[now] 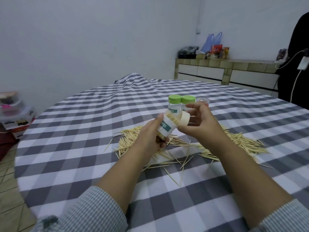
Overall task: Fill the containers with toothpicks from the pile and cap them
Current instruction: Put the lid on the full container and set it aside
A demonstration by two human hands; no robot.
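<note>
My left hand grips a clear container with a green label, tilted and full of toothpicks. My right hand holds a cream cap right at the container's open mouth. Under both hands, a wide pile of toothpicks lies scattered over the checked tablecloth. Behind my hands stand two clear containers with green caps, side by side. A red-lidded container shows partly to their right, hidden in part by my fingers.
The round table's edge curves along the left, above a tiled floor. Stacked boxes sit at far left. A tiled counter with bags and packets stands at the back right. A dark figure with a white cable is at the right edge.
</note>
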